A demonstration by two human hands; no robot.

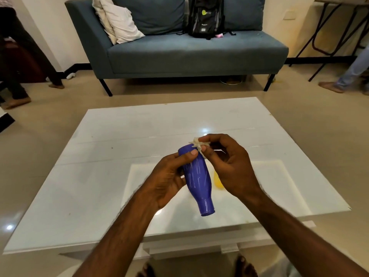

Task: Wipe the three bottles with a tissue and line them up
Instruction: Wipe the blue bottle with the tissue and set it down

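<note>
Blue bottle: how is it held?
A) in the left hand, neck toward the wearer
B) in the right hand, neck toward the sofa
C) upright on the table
A: the left hand grips the blue bottle, neck end nearest the camera, while the right hand pinches the tissue at its far end.

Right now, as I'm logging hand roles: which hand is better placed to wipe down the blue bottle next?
Right, probably. The right hand pinches the tissue at the base end of the blue bottle; the left hand grips the bottle's body, so it is busy steadying.
</note>
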